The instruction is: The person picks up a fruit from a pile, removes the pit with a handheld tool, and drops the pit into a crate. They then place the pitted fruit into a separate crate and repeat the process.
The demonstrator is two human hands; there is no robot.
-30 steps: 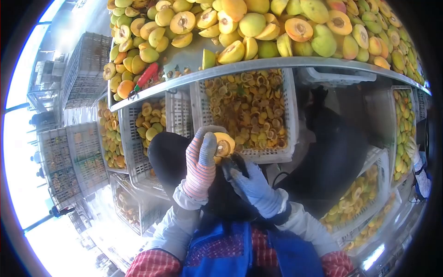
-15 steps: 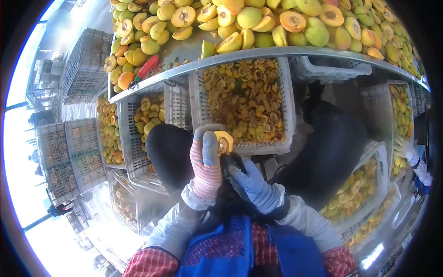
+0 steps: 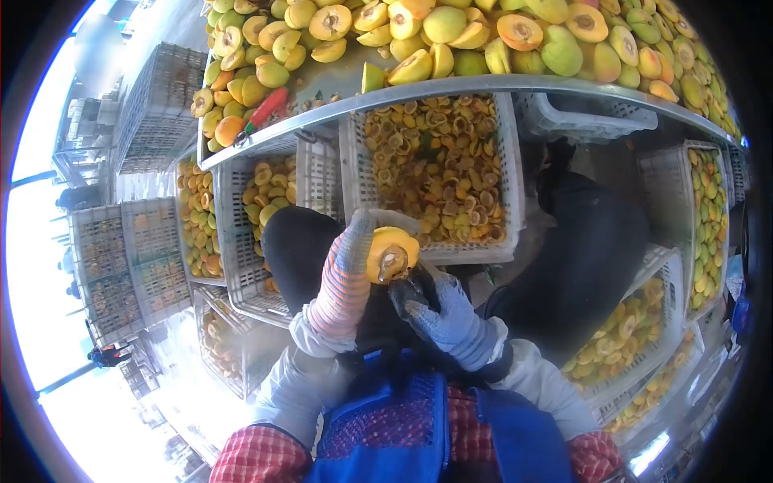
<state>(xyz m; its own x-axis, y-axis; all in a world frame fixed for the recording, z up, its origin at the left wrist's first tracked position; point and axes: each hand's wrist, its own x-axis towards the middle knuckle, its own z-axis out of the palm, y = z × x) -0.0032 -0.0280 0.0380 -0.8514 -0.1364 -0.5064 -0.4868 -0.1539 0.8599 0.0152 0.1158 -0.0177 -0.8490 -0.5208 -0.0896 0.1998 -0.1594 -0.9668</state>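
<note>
My left hand point(image 3: 342, 278), in a striped knit glove, is closed around a yellow peach half point(image 3: 392, 254). The cut face of the peach half is turned up toward me, with a brown hollow or stone at its centre. My right hand point(image 3: 443, 310), in a blue-grey glove with dark fingertips, is closed right beside the fruit's lower edge. A thin curved glint shows at the fruit's centre, but whatever the right fingers hold is hidden. Below both hands lies my lap, and just beyond them stands a white crate point(image 3: 509, 177) full of small peach scraps.
A metal-edged table point(image 3: 451, 87) heaped with halved peaches point(image 3: 519, 32) spans the far side. On its left corner lies a red-handled tool point(image 3: 267, 108). Fruit-filled crates stand left point(image 3: 233, 241) and right point(image 3: 672, 298). Stacked crates point(image 3: 157, 105) rise farther left.
The peach half has tilted to show its cut face and sits slightly lower. My right hand stays close against it. A co-worker's gloved hand at the right edge is no longer visible.
</note>
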